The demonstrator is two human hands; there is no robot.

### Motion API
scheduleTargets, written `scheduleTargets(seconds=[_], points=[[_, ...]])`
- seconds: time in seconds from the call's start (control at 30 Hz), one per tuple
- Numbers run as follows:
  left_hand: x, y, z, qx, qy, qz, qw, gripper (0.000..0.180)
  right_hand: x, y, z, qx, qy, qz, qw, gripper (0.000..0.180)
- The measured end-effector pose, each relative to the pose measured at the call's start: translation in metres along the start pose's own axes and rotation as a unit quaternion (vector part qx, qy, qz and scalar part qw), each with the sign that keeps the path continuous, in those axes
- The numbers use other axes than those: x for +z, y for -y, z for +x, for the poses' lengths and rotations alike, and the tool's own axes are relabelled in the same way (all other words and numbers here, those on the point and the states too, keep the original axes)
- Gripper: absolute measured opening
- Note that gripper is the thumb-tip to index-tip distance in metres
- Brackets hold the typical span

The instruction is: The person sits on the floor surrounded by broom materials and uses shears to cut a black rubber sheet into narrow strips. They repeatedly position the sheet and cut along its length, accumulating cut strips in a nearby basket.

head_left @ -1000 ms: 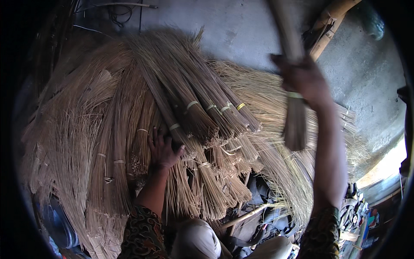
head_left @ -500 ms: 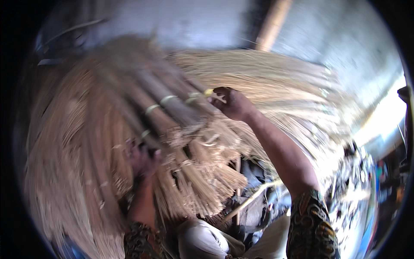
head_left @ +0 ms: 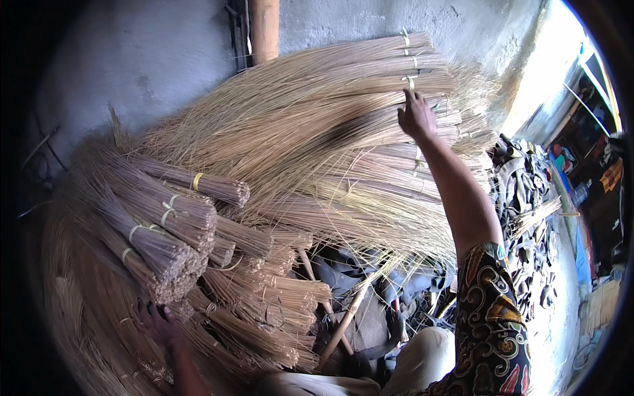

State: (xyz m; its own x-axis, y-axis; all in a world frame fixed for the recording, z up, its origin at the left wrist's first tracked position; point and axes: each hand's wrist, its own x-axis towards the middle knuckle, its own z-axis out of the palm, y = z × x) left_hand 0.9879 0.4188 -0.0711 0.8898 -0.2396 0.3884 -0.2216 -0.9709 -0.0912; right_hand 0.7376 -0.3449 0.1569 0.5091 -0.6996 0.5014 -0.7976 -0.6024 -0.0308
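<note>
The right sleeve is dark, printed with pale curling outlines, golden-yellow patches and pointed red leaf shapes, a greenish touch near its hem. The trousers are plain cream. Right hand and left hand are bare.

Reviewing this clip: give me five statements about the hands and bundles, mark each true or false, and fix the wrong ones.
1. The right hand is at the tied ends of the pale bundles. True.
2. The left hand is above the pale bundles. False: the left hand is low, by the darker bundles.
3. A yellow tie circles one darker bundle. True.
4. The right sleeve is plain white. False: the right sleeve is dark and patterned.
5. A post stands behind the pale bundles. True.
</note>
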Motion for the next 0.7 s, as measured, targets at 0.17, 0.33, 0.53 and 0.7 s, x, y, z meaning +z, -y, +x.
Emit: scheduleTargets(seconds=[0.17, 0.33, 0.53, 0.7], points=[[0.056, 0.04, -0.003, 0.012, 0.024, 0.094, 0.995, 0.066, 0.022, -0.018, 0.06, -0.034, -0.008, -0.085, 0.996, 0.058], [0.106, 0.073, 0.001, 0.014, -0.134, 0.057, 0.989, 0.084, 0.042, -0.021, 0.09, -0.111, 0.0, -0.204, 0.973, 0.076], [0.085, 0.057, -0.004, -0.041, -0.084, -0.022, 0.995, 0.082, 0.028, -0.012, 0.12, -0.078, 0.107, -0.133, 0.982, 0.12], [0.059, 0.033, 0.001, -0.028, -0.09, 0.11, 0.989, 0.077, 0.014, 0.005, 0.128, -0.065, 0.158, -0.241, 0.955, 0.135]])
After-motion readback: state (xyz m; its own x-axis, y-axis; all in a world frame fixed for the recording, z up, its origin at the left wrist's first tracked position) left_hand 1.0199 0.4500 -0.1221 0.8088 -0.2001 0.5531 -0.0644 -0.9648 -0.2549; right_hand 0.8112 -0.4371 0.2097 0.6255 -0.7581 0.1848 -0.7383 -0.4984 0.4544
